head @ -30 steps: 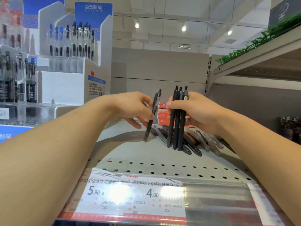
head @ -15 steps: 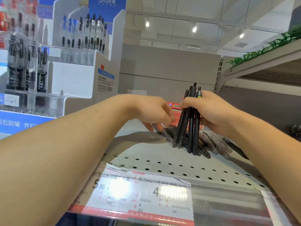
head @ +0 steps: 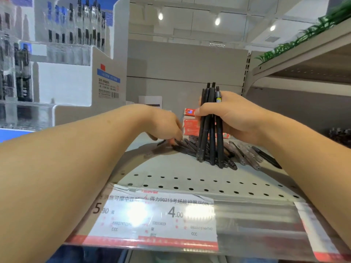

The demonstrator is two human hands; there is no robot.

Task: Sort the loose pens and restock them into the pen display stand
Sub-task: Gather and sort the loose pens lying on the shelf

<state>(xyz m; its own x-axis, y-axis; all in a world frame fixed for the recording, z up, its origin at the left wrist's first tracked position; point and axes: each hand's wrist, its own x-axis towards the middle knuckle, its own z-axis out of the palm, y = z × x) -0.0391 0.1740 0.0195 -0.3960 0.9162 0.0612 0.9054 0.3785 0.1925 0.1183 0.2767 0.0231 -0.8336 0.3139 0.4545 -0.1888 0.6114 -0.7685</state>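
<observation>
One view only, the head camera, is covering this moment. Right of centre in the frame, the right hand is gripping a bundle of black pens upright, fingers wrapped round the barrels, the lower tips resting on or just above the shelf. I am counting about five pens in that bundle; the barrels overlap, so the figure is approximate. Beneath and behind the bundle, the loose pens are lying in a heap on the shelf, roughly ten to fifteen, too tangled to count exactly. At centre frame, the left hand is reaching down into the left edge of the heap, fingers curled towards a pen; whether it is already pinching one I cannot tell, as the fingertips are blurred. The pen display stand is standing at the upper left of the frame, well apart from both hands, its clear tiers partly stocked. One price strip is running along the shelf's front edge, showing two prices.

Risks, as judged: the upright bundle is splaying at its base, so a slackening grip could be letting pens slide out and roll forward off the shelf. Darker and translucent barrels are mixing in the heap, so a wrong type could be joining the bundle.
</observation>
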